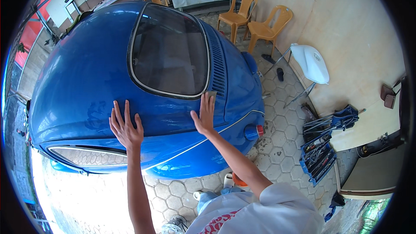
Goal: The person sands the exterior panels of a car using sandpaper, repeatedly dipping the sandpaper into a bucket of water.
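A small grey-brown piece (212, 93) is pressed against the bodywork of a blue car (97, 73), at the lower right corner of the rear window (171, 54), where only its edge is left uncovered by the fingertips. Its material cannot be told. It is covered by the right hand (205, 115), whose fingers are laid nearly straight and close together, with the thumb set apart; the piece is apparently held by pressure against the panel rather than by a pinch, which would suit a thin, flat thing on a curved surface.

The left hand (126, 130) is spread wide and laid on the paint above the side window (89, 156), with nothing seen in it; it is probably placed there for balance, since the body is reached across from the car's side. Dull smears are seen on the paint between and beside the hands.

Beyond the rear window, slatted vents (218, 63) are set into the panel, and a red-tipped tail light (259, 130) is mounted lower down. On the hexagonal paving (281, 125), a blue toolbox (318, 158) is left opened out, presumably so that tools can be easily picked. A white rounded part (310, 63) is propped on a stand, likely to be kept off the ground.
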The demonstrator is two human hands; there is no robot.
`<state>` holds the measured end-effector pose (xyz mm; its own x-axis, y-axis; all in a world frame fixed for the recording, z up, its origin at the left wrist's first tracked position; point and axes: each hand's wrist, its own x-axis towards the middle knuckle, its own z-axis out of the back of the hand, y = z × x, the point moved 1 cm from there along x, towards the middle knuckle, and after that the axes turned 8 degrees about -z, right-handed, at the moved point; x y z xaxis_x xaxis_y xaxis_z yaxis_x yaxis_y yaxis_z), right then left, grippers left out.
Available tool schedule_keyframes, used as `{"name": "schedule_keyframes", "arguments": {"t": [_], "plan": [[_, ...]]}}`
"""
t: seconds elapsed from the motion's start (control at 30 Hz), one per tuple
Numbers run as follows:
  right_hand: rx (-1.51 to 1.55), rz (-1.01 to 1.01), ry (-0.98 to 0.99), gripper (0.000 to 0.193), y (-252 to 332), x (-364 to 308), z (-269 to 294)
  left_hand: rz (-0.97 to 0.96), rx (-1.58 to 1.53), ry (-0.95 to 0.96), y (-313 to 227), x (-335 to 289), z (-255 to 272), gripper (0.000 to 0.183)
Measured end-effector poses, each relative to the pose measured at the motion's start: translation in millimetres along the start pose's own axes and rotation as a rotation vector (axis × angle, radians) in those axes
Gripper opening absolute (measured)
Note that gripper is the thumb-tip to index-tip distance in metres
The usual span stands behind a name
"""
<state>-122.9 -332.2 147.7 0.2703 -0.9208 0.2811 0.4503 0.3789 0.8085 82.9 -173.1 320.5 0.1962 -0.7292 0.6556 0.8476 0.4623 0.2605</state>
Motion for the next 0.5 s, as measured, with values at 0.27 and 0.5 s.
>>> {"name": "schedule_keyframes", "arguments": {"t": [0.27,0.5], "plan": [[-0.031,0.323,0.296,0.094,-0.4,-40.5,11.1,-0.02,0.017,-0.017,1.0,1.0,5.3,0.049],[0.014,0.082,0.024,0.095,2.8,-13.6,-9.8,0.003,-0.002,-0.011,-1.7,3.0,7.2,0.051]]}}
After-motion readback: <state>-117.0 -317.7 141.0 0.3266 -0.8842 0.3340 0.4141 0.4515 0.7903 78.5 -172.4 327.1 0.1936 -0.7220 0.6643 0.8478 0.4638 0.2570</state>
